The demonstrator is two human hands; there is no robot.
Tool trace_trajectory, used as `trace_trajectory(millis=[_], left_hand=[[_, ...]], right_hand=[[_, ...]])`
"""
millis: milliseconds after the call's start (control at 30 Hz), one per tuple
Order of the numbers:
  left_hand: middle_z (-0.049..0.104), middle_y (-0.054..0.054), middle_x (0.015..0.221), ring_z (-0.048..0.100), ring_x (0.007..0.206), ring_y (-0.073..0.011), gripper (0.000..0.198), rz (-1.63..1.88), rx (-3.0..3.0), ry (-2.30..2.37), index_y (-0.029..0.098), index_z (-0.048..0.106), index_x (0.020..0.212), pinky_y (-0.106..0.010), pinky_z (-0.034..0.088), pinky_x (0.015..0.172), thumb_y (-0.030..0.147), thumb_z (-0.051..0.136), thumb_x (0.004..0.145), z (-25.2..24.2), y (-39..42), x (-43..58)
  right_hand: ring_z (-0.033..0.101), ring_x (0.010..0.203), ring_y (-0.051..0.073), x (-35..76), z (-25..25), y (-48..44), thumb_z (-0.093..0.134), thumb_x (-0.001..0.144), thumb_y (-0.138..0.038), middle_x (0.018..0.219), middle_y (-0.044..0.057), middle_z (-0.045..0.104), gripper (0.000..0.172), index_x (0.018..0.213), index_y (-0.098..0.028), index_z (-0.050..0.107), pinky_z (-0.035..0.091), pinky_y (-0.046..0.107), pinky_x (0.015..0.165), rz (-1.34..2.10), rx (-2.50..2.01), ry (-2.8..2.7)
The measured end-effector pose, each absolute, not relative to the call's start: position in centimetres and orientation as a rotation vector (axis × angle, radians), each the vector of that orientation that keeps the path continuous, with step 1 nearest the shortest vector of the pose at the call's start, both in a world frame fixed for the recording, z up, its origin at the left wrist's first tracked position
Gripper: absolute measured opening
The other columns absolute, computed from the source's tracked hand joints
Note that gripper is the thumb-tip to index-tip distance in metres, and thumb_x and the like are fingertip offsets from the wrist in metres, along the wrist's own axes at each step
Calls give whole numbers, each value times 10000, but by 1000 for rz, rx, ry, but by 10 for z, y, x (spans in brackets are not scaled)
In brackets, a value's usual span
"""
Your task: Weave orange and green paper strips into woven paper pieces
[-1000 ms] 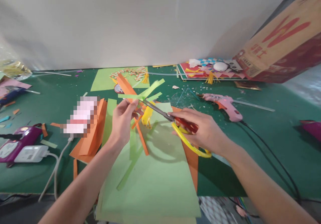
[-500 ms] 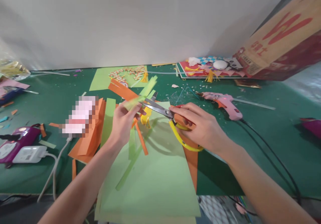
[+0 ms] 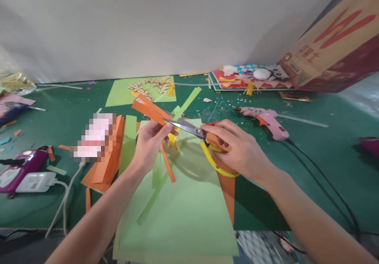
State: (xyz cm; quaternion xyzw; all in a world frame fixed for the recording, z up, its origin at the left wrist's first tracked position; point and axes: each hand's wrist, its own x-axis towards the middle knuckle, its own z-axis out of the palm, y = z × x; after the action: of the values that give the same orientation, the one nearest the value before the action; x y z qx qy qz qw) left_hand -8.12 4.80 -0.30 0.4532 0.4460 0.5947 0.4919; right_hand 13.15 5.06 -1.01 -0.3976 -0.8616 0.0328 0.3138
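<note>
My left hand [image 3: 152,139] pinches orange paper strips [image 3: 149,110] and a light green paper strip [image 3: 187,103], which cross near the thumb. In my right hand [image 3: 237,143] are scissors [image 3: 199,131] with yellow and red handles. Their blades are slightly apart, and the tips reach the strips right beside my left thumb. Below both hands lie pale green paper sheets [image 3: 183,220], with another orange strip [image 3: 168,163] hanging over them. A yellow object [image 3: 173,141] shows partly behind my left fingers.
A pink glue gun [image 3: 271,124] lies to the right, its cord running to the table's front edge. Folded orange paper [image 3: 108,165] and a purple power socket [image 3: 26,163] are on the left. Far back are a woven ring [image 3: 151,85] and a paper bag [image 3: 334,39].
The green strip has swung to the right and points up past the scissors. The orange strips shifted slightly right. The scissors stay nearly in place.
</note>
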Motion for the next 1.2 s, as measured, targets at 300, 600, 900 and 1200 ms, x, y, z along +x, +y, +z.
trace_trajectory(millis=[300,600,900,1200], left_hand=[[661,-16,659,628,616,-127,161,1446,1107,1119,187,690,723,-214,438,497,331,748,682,-4,48,-81],[651,-5,657,623,607,-122,167,1460,1089,1086,195,682,710,-209,430,487,336,761,667,-2,47,-78],[640,1,657,619,610,-120,196,1477,1067,1085,196,677,721,-209,430,487,355,771,655,-3,46,-77],[634,3,633,618,559,-102,226,1525,1049,1078,163,660,695,-186,413,451,344,783,640,-2,49,-78]], right_hand=[[639,926,207,132,-10,51,553,808,-161,1010,62,623,375,1165,-271,575,554,304,719,78,-1029,-2273],[636,847,187,131,-9,50,562,821,-160,947,61,616,335,1143,-250,581,542,297,716,90,-960,-2247],[633,844,181,132,-9,49,572,812,-135,944,59,618,339,1132,-245,585,536,294,721,94,-916,-2224],[637,873,203,128,-10,49,571,807,-161,958,73,622,316,1112,-231,607,535,321,739,-14,-1012,-2132]])
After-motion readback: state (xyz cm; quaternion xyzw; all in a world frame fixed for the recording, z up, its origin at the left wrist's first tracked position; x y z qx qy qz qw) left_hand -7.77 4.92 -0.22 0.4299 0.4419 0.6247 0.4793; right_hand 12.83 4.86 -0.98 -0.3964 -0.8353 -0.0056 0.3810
